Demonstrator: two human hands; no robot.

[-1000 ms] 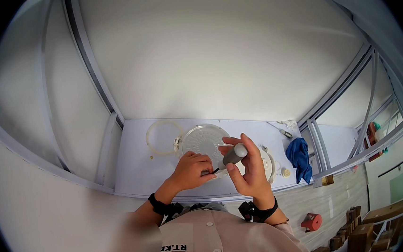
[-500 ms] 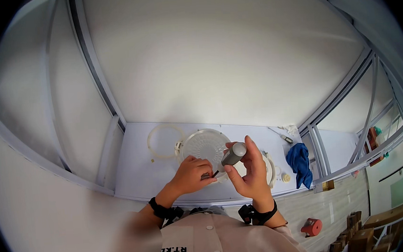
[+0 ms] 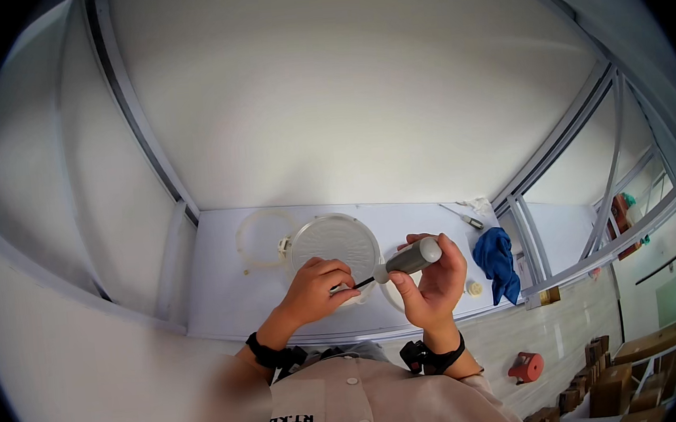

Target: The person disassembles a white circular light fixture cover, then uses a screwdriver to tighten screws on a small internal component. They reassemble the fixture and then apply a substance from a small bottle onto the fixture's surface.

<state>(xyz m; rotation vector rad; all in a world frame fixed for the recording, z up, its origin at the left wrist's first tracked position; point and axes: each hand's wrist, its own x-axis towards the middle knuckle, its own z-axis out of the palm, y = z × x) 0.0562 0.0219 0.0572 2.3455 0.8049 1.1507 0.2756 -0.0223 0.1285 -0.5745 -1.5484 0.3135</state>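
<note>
My right hand (image 3: 433, 283) grips a grey-handled screwdriver (image 3: 407, 260), its dark shaft pointing left and down. The tip meets my left hand (image 3: 319, 289), which pinches a small white part against the near rim of a round white ribbed disc (image 3: 333, 243). The disc lies on a white workbench (image 3: 226, 299). A white ring (image 3: 265, 237) lies just left of the disc. Another round white piece is partly hidden behind my right hand.
A blue cloth (image 3: 497, 260) lies at the bench's right end, with a small pale round piece (image 3: 475, 287) near it and a thin tool (image 3: 461, 215) at the back. White wall panels surround the bench. A red object (image 3: 525, 367) and cardboard boxes (image 3: 637, 374) sit on the floor at right.
The view has shifted slightly. My hands stay together over the disc's near edge; the screwdriver handle has tilted a little more to the right.
</note>
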